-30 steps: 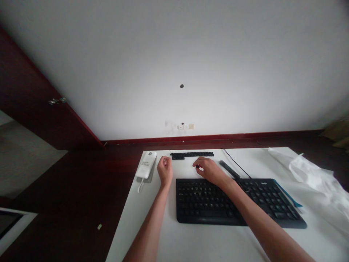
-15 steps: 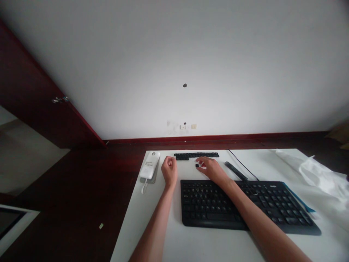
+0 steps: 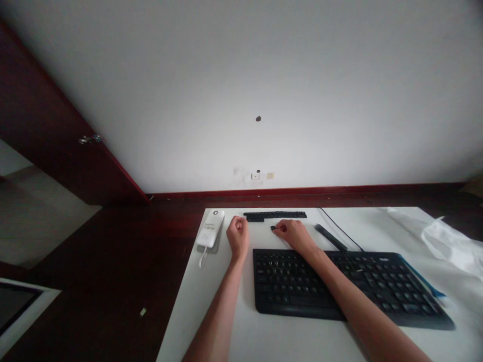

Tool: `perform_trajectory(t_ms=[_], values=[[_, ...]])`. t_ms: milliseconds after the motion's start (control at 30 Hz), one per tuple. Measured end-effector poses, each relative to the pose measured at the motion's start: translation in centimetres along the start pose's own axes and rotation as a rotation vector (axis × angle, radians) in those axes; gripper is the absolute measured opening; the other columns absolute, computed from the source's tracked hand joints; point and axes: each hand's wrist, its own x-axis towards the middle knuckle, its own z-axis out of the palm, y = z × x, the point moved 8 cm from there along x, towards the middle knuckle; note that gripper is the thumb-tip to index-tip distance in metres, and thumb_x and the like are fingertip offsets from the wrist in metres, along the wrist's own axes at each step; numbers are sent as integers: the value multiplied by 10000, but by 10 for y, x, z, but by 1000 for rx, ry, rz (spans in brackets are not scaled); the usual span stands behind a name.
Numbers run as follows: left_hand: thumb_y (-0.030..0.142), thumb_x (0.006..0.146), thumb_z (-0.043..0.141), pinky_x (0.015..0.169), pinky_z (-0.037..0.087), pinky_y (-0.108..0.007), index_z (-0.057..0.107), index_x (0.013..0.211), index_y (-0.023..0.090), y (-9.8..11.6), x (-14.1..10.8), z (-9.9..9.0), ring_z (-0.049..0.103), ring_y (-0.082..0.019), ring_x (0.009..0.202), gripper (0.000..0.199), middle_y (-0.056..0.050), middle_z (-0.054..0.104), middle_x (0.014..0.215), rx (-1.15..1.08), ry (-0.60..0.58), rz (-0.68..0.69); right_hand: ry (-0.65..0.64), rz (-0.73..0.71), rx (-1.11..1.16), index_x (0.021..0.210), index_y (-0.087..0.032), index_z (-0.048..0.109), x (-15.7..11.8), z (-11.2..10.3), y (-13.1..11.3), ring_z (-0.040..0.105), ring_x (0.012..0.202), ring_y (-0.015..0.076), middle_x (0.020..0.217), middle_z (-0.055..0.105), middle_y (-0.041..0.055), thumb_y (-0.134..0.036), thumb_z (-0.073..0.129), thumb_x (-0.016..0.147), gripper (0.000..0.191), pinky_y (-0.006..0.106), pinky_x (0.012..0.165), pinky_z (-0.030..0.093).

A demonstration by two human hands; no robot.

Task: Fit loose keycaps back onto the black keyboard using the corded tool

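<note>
A small black keycap (image 3: 273,228) lies at the fingertips of my right hand (image 3: 292,233), which pinches it just above the white tabletop. My left hand (image 3: 238,230) is curled closed beside the left end of a row of black keycaps (image 3: 286,215); whatever its fingers may hold is hidden. Below both hands sits a black keyboard (image 3: 302,289), crossed by my right forearm. Several key positions at its upper left show bare mounts (image 3: 278,266) without caps.
On the left table edge lies a white power bank (image 3: 210,228) with a short cable. A dark stick-like tool (image 3: 331,237) and a black cord (image 3: 341,229) lie behind the keyboard. White crumpled cloth or plastic (image 3: 445,241) covers the right side, near a blue object (image 3: 422,276).
My right thumb and fingers have come together on the keycap. My left hand stays curled in the same place. The whole view has shifted slightly.
</note>
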Motion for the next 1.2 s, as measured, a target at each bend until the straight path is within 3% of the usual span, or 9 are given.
perform_trajectory(t_ms=[433, 1200], values=[[305, 917, 547, 571, 257, -243, 480, 684, 208, -8, 2, 2, 356, -120, 555, 261, 63, 355, 568, -11, -1, 10, 47, 41, -22, 873, -203, 798, 17, 4, -17, 728, 823, 232, 858, 798, 63, -315, 672, 893, 170, 292, 747, 463], [273, 906, 546, 578, 262, -243, 480, 670, 211, -5, 1, 2, 363, -124, 560, 252, 59, 350, 575, 2, 0, 30, 114, 105, -25, 932, -241, 806, 19, 9, -10, 716, 810, 227, 848, 788, 41, -411, 652, 907, 231, 297, 714, 455]])
